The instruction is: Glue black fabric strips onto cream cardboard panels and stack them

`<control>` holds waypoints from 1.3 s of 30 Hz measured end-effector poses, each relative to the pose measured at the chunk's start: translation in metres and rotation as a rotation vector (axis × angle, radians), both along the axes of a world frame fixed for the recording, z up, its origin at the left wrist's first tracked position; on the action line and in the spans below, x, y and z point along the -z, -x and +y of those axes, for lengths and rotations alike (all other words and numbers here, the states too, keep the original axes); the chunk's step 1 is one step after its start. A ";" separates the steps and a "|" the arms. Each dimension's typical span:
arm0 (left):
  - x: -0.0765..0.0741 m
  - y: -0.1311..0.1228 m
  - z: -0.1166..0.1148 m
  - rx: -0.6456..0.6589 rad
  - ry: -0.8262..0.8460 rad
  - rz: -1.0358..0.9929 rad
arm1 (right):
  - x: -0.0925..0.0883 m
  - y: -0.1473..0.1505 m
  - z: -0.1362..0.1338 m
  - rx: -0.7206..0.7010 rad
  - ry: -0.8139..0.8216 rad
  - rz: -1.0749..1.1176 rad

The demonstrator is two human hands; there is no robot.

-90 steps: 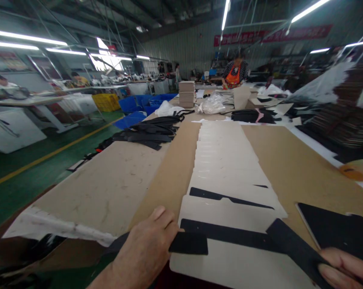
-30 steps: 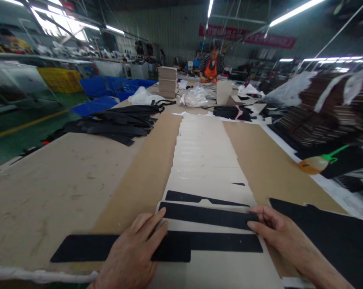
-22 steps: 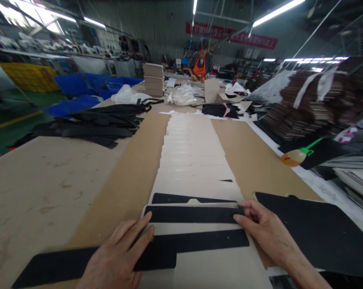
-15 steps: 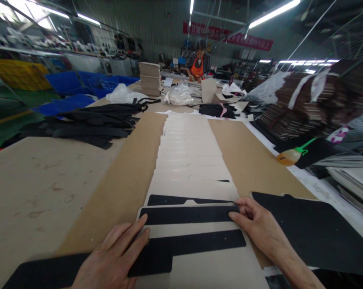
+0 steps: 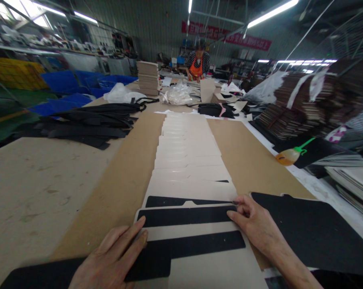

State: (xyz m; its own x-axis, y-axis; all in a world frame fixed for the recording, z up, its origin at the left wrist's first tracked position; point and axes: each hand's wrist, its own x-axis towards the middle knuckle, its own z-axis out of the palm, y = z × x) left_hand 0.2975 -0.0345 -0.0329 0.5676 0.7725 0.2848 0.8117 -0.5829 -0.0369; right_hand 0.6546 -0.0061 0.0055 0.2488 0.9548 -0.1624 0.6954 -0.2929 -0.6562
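Observation:
A black strip (image 5: 186, 216) lies across the top of a beige board (image 5: 214, 271) in front of me. At its right end my right hand (image 5: 256, 226) pinches the strip's edge between thumb and fingers. My left hand (image 5: 109, 255) lies flat with fingers stretched, its fingertips at the strip's left end. Beneath that palm is an L-shaped black piece (image 5: 205, 244), whose long arm runs right across the board. Beyond, more beige boards (image 5: 187, 156) overlap in a long row, the nearest showing a narrow black band (image 5: 166, 201).
A black panel (image 5: 308, 228) lies to the right. Black strips (image 5: 88, 124) are heaped at left. A bottle of amber liquid with a green spout (image 5: 288, 156) stands near dark stacked pieces (image 5: 298, 106). A person in an orange apron (image 5: 196, 68) is at the far end.
The view has shifted very slightly. Both hands stay in nearly the same places on the black pieces, and nothing has been let go.

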 end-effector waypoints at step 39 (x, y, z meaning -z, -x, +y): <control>-0.052 -0.056 0.012 -0.175 0.249 0.253 | 0.003 0.050 -0.028 -0.629 -0.310 -1.040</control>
State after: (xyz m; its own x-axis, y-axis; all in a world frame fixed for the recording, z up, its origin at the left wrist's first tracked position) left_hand 0.3530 -0.0227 0.0190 0.4497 0.8914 -0.0558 0.8829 -0.4531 -0.1231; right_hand 0.6045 -0.0337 0.0025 -0.3880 0.9173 0.0890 0.8875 0.3459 0.3045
